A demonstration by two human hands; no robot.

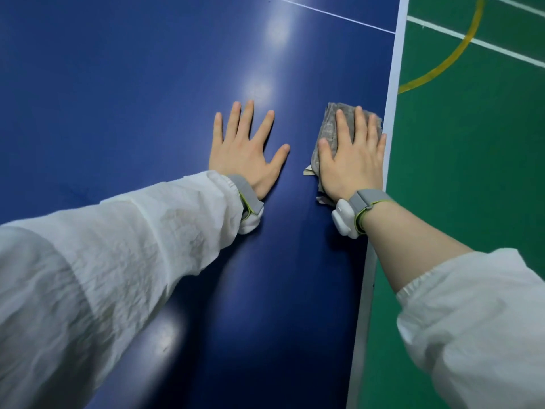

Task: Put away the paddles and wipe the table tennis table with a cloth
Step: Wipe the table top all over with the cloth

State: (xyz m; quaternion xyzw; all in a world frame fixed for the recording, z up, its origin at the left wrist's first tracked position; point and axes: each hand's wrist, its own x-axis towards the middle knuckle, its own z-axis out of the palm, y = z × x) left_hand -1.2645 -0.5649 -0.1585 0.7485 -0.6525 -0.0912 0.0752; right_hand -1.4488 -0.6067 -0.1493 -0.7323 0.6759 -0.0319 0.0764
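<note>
Head camera looks steeply down (close) over the table [118,84].

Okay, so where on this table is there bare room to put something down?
The blue table is bare left of the left hand, and beyond both hands up to the white centre line. It is crowded by the right edge, where the right hand presses the cloth.

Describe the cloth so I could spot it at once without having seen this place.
Find the big blue table and follow its white right edge, next to the green floor. There the right hand presses flat on a crumpled grey cloth. The left hand beside it lies on bare table, with nothing under it.
</note>
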